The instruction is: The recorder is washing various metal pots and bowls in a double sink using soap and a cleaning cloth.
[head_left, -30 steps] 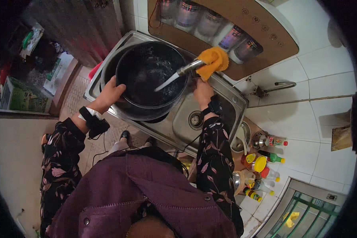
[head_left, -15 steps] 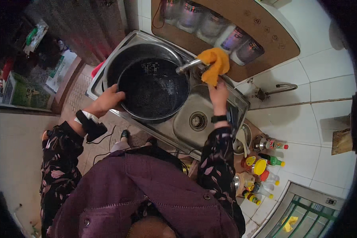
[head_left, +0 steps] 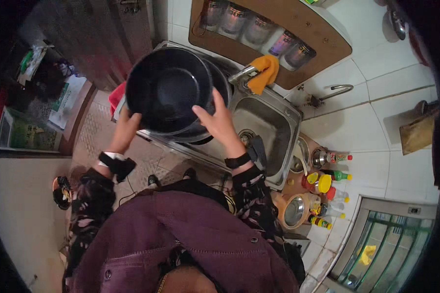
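Observation:
A round, dark inner pot [head_left: 173, 93] with a black inside is held up over the left part of the sink. My left hand [head_left: 126, 128] grips its lower left rim, thumb on top and fingers hidden beneath. At the right rim, my right hand [head_left: 219, 119] clasps it with the thumb over the edge. Behind and under the pot, part of a larger metal basin [head_left: 222, 78] shows on the sink. An orange cloth [head_left: 264, 73] is draped over the faucet [head_left: 240, 75], just right of the basin.
The steel sink bowl [head_left: 271, 117] has a dark cloth [head_left: 257, 151] at its drain. Several sauce bottles and jars [head_left: 322, 183] crowd the right counter beside a metal bowl [head_left: 294, 211]. A second tap [head_left: 335, 90] sticks out from the tiled wall. A red item [head_left: 116, 100] lies left of the sink.
My right hand has left the orange cloth by the faucet and moved left onto the pot's rim. The pot has shifted up and left, and the water seen in it before no longer shows.

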A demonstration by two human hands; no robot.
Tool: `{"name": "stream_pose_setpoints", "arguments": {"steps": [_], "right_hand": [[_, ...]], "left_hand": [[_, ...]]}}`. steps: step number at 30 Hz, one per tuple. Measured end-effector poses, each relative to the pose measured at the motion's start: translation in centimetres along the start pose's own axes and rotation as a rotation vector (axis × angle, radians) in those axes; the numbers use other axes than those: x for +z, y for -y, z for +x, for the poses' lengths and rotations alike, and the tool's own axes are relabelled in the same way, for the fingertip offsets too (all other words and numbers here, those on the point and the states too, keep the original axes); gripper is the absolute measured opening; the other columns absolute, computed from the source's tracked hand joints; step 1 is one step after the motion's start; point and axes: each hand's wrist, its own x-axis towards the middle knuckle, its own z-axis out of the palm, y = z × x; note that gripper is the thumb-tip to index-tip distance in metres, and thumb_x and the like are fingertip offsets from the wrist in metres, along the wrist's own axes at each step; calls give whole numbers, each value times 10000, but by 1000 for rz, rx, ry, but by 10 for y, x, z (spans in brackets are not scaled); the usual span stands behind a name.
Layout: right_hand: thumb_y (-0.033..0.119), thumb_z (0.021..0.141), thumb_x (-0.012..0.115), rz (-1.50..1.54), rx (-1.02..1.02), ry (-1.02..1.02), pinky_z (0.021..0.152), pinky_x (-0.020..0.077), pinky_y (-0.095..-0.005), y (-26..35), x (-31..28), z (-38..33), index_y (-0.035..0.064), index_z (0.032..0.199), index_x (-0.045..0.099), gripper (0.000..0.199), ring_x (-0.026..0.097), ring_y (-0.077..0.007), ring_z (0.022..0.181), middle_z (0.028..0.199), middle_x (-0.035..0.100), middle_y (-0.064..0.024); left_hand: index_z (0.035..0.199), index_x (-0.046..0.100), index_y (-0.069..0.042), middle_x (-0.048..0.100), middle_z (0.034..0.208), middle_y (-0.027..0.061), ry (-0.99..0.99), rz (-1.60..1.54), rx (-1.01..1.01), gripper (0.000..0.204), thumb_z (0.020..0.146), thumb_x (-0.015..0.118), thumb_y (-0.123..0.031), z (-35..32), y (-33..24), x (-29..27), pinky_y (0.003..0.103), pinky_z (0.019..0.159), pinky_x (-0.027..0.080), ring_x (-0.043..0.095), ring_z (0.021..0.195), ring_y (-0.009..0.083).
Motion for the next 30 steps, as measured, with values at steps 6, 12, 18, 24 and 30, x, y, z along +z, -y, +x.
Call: {"name": "stream_pose_setpoints", "arguments": {"steps": [6, 12, 18, 24, 30], "right_hand": [[177, 789, 599, 391, 301, 26, 495, 486, -255, 35, 32, -33, 76, 1340, 211, 682, 580, -149, 671, 1029, 520, -140], [133, 796, 554, 668, 519, -86, 468, 478, -254, 58, 87, -38, 54, 1196, 371, 447, 537, -154, 551, 814, 535, -88], [101, 818, 516, 1369, 656, -252, 413, 451, -217, 14, 135, -41, 39, 849, 472, 83, 497, -124, 486, 669, 493, -45], [120, 836, 466, 2123, 885, -40, 365, 387, -166, -8, 165, -43, 56, 763, 472, 97, 459, -112, 493, 639, 469, -52], [134, 840, 451, 2252, 643, 76, 355, 364, -146, 24, 192, -33, 64, 757, 492, 115, 440, -101, 471, 602, 456, -31]], "left_hand": [[1229, 380, -27, 560, 941, 68, 204, -60, -290, 426, 835, 480, -153, -18, -28, -41, 248, 672, 466, 553, 737, 116], [1259, 360, -70, 591, 960, 132, 460, 278, -264, 472, 839, 505, -226, 15, -76, -94, 374, 736, 468, 599, 705, 304], [1124, 505, -24, 562, 984, 216, 269, 888, 370, 367, 840, 538, -253, 19, -129, -79, 340, 779, 439, 562, 888, 345], [1101, 541, -18, 509, 1124, 205, 392, 696, 746, 298, 838, 531, -159, -26, -162, -61, 340, 859, 402, 505, 1039, 315], [1106, 544, -8, 451, 1231, 166, 471, 653, 821, 282, 838, 511, -91, -65, -185, -57, 366, 913, 366, 440, 1139, 302]]}}
